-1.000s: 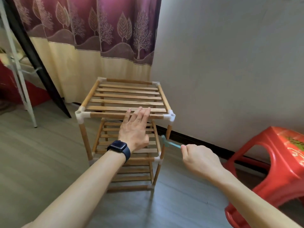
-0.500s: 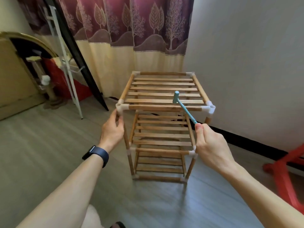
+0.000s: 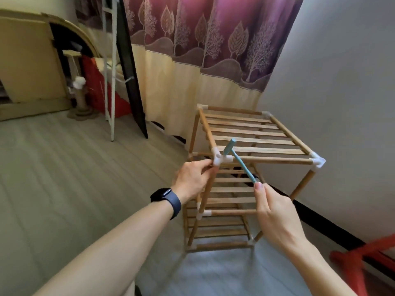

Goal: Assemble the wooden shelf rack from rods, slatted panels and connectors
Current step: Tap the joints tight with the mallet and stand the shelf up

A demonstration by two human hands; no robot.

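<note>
Gripping near top-left corner connector (image 3: 220,157), left hand (image 3: 192,180) steadies wooden rack (image 3: 252,171); dark watch (image 3: 165,199) on wrist. Right hand (image 3: 275,214) curled round handle of small teal hammer (image 3: 239,160), head resting at that connector. Hands apart. Rack stands on floor (image 3: 64,167) beside wall (image 3: 342,82), curtain (image 3: 192,60) behind; red stool (image 3: 367,259) at right edge.

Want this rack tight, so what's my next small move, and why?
Probably a light tap down on the white corner connector: the blue hammer in your right hand sits right over it, and your left hand grips the rack there.
</note>
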